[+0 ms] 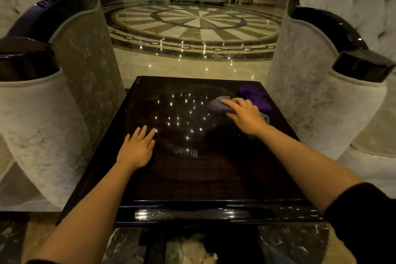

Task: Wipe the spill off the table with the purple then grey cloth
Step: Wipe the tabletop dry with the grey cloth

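Observation:
A glossy black square table (192, 178) fills the middle of the head view. On its far right part lies a grey cloth (216, 105), and my right hand (244, 114) rests flat on top of it, fingers spread over the fabric. Just behind, near the far right corner, a crumpled purple cloth (256, 96) lies loose, touched by neither hand. My left hand (137, 148) lies flat on the table's left side, fingers apart, holding nothing. Ceiling lights glint off the tabletop; I cannot make out a spill among these reflections.
Pale upholstered armchairs with black glossy arms flank the table, one at the left (42, 103) and one at the right (342, 92). Beyond the far edge is polished marble floor (192, 28) with a round inlay. More seating stands far back.

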### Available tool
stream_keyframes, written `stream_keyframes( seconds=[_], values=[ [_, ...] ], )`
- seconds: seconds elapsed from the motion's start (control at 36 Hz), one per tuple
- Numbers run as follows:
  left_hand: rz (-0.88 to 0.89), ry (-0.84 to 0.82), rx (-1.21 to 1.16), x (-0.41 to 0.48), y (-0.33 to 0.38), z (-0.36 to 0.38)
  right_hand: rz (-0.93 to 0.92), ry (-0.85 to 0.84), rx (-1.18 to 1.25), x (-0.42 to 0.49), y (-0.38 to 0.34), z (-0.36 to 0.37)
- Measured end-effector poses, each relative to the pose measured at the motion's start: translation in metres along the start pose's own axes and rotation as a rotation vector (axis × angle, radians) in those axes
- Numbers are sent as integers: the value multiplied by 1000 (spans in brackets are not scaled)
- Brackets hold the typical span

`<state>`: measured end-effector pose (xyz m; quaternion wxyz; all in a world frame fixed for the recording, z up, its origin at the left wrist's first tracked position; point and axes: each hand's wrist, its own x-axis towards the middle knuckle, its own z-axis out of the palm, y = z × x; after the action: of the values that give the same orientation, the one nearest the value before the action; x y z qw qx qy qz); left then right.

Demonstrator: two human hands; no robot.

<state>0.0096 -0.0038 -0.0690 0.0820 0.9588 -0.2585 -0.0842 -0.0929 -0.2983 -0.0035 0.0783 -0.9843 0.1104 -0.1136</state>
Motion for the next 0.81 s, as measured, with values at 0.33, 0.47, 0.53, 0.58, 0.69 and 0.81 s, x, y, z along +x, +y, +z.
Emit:
stream_keyframes(
  seconds=[0.33,0.47,0.53,0.58,0.69,0.81],
  values=[
    [1,2,-1,1,0,1,288,-258,56,1,43,42],
    [-6,-11,0,1,0,1,295,-206,32,-9,34,44],
    [-2,-11,4,1,0,0,272,-188,17,-14,28,46],
    [-2,-12,7,1,0,0,240,-183,14,-20,23,47],
    [-11,-17,8,1,1,0,143,-183,4,-35,9,49],
    [-9,-14,9,1,0,0,24,-190,47,-55,-11,50]
  ],
)
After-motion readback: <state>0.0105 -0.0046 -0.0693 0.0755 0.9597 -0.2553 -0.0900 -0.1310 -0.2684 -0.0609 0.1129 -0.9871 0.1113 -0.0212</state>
